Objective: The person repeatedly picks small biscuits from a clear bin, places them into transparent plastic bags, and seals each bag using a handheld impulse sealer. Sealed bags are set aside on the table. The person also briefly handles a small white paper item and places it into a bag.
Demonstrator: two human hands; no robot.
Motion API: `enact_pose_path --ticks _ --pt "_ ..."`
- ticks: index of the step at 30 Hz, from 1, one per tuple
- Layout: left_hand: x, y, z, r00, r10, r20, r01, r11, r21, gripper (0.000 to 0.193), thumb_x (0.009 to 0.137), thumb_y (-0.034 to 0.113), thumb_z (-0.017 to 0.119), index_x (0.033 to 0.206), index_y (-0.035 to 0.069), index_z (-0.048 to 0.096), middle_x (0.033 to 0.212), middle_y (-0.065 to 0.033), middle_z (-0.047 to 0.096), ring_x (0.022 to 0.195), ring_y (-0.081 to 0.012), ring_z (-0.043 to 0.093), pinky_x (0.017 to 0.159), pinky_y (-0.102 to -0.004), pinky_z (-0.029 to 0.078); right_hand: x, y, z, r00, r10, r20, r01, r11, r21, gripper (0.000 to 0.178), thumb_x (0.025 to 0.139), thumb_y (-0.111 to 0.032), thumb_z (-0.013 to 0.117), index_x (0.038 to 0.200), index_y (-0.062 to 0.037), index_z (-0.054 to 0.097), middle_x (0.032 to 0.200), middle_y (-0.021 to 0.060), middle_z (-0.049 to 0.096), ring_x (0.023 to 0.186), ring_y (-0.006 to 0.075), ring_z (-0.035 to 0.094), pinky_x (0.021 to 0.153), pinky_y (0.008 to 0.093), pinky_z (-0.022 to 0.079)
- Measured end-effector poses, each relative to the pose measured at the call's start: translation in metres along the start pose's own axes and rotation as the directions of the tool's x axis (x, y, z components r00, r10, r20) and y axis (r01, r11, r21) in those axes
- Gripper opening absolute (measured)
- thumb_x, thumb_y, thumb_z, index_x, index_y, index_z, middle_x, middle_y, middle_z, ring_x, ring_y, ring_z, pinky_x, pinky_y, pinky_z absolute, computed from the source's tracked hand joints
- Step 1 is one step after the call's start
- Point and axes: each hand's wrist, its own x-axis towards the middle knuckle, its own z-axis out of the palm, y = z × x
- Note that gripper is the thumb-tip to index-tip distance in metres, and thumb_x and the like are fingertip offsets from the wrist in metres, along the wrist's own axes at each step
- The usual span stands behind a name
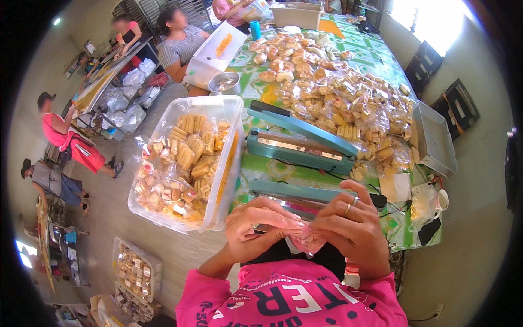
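Observation:
Close to my body, in front of the table edge, my left hand (255, 226) and my right hand (351, 229) pinch a small clear plastic bag (306, 241) between them. The bag looks pinkish against my sleeves, and my fingers hide most of what is in it. Just beyond my hands lies a teal bag sealer (272, 188), partly covered by them. Behind it a second teal bag sealer (297, 150) stands with its arm raised at the left end. To the left, a clear plastic bin (238, 117) holds many bagged biscuits (188, 155).
Bagged bread and biscuits (348, 101) are heaped over the green patterned tablecloth (362, 27). A grey tray (436, 136) and a white cup (442, 200) are at the right edge. A co-worker (177, 46) holds a white bin beside a metal bowl (224, 83). More filled bins (136, 267) are lower left.

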Motion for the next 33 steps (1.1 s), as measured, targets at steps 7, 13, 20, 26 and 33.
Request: enact_pose_path --ticks 7,13,20,26,33 --pt "-0.011 -0.053 0.001 0.984 -0.054 0.172 0.120 0.907 -0.405 0.063 0.062 0.008 0.092 0.114 0.003 0.057 0.106 -0.0156 0.070 0.107 -0.0291 0.063 0.095 -0.0411 0.049 -0.026 0.004 0.009 1.000 -0.016 0.023 0.014 0.996 0.091 0.016 0.065 -0.009 0.077 0.078 -0.0120 0.067 0.072 -0.0018 0.060 0.072 0.0177 0.058 0.079 0.0350 0.049" --pt "-0.063 -0.099 0.037 0.702 -0.331 0.631 0.631 0.701 -0.334 0.075 0.063 0.017 0.092 0.128 0.005 0.056 0.124 -0.0081 0.061 0.120 -0.0216 0.056 0.104 -0.0386 0.042 -0.048 0.012 0.020 0.998 0.039 0.050 -0.042 0.997 0.065 0.014 0.067 -0.011 0.074 0.079 -0.0113 0.066 0.076 -0.0006 0.061 0.074 0.0189 0.060 0.076 0.0358 0.049" --pt "-0.167 -0.146 0.090 0.590 -0.467 0.659 0.789 0.159 -0.594 0.077 0.076 0.025 0.084 0.139 0.005 0.045 0.125 -0.0062 0.059 0.119 -0.0168 0.055 0.101 -0.0340 0.046 -0.089 0.029 0.038 0.906 0.418 0.068 -0.419 0.908 -0.005 0.006 0.075 -0.010 0.069 0.076 -0.0090 0.063 0.074 0.0076 0.057 0.074 0.0270 0.060 0.065 0.0385 0.047" --pt "-0.209 -0.153 0.101 0.516 -0.557 0.651 0.629 -0.270 -0.729 0.077 0.084 0.041 0.076 0.142 0.006 0.039 0.131 -0.0121 0.056 0.119 -0.0288 0.058 0.101 -0.0395 0.047 -0.139 0.045 0.074 0.719 0.682 0.134 -0.695 0.703 0.152 0.010 0.082 -0.015 0.067 0.081 -0.0064 0.063 0.078 0.0106 0.058 0.074 0.0310 0.062 0.064 0.0410 0.047" --pt "-0.207 -0.166 0.099 0.398 -0.538 0.744 0.731 -0.304 -0.611 0.072 0.087 0.039 0.073 0.141 0.006 0.040 0.129 -0.0155 0.057 0.119 -0.0328 0.060 0.089 -0.0393 0.056 -0.164 0.102 0.101 0.711 0.695 0.112 -0.703 0.706 0.083 0.014 0.083 -0.013 0.069 0.092 -0.0021 0.067 0.082 0.0119 0.063 0.077 0.0278 0.061 0.067 0.0354 0.047"
